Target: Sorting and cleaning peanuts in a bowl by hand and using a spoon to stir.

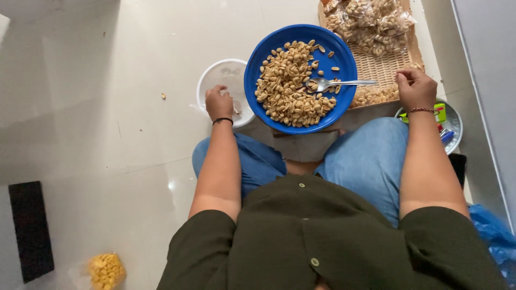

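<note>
Left hand [219, 103] sits curled on the rim of a white round plastic tub [226, 80] on the floor, grip closed on it. Right hand [415, 88] pinches a small clear bag at the woven tray [384, 67], beside the blue round bowl of peanuts [300, 78] with its metal spoon [337, 84].

The pale tiled floor [107, 80] lies open to the left of the white bowl [226, 80], with only a stray nut [163, 96] on it. Nearer the person, a black mat [31, 231] and a small yellow bag [106, 270] sit by the floor's lower left edge.

Ahead, the blue plate of peanuts [300, 78] with its spoon [338, 84] blocks the middle, wedged between the white bowl and the woven tray [384, 67] piled with packets [371, 21].

To the right, a metal dish [451, 126] and grey wall [489, 64] close off passage.
</note>
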